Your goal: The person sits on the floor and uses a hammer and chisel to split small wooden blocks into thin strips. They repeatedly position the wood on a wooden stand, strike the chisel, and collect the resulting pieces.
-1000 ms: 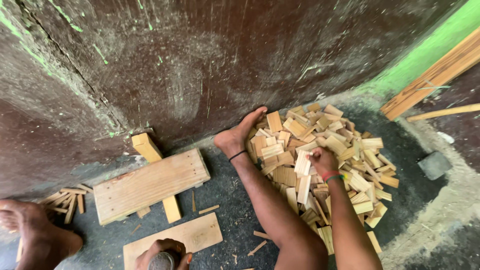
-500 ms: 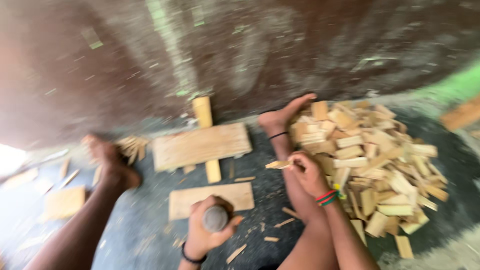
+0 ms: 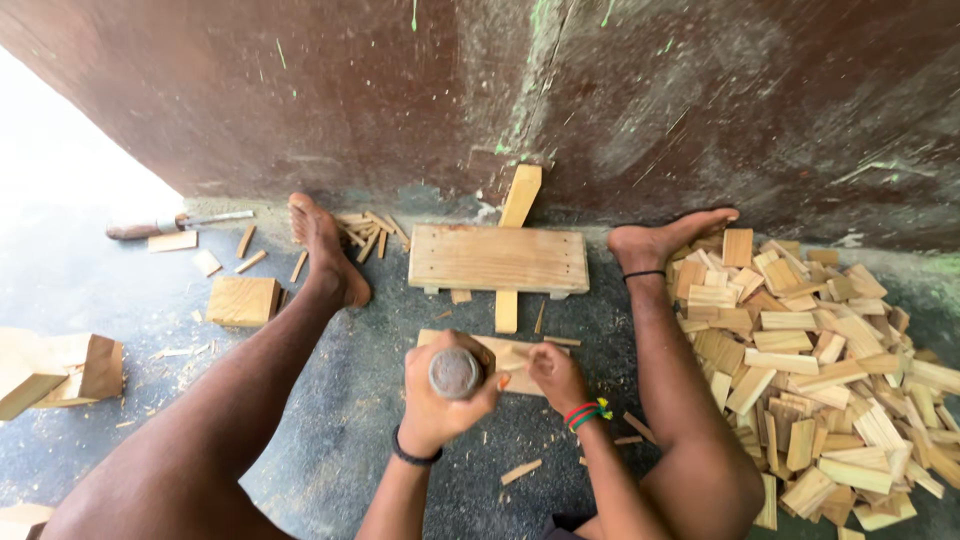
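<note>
My left hand (image 3: 432,410) is closed around a tool with a round grey handle end (image 3: 455,372), held upright over a flat wooden board (image 3: 512,382) on the floor between my legs. Just to its right, my right hand (image 3: 555,375), with coloured bands at the wrist, pinches a small thin wood piece (image 3: 520,352) against that board. The tool's working end is hidden under my hand. A large pile of short cut wood pieces (image 3: 800,350) lies to the right, beside my right leg.
A low wooden platform (image 3: 497,258) on a cross strip sits beyond the board, near the dark wall (image 3: 480,100). My bare feet (image 3: 325,250) rest on the floor near the wall. At left are a wood block (image 3: 243,300), thin sticks (image 3: 370,232), a handled tool (image 3: 170,225) and offcuts (image 3: 60,365).
My right hand left the pile with a small wood piece and came to the flat board. My left hand with the tool rose over the board. The view swung left.
</note>
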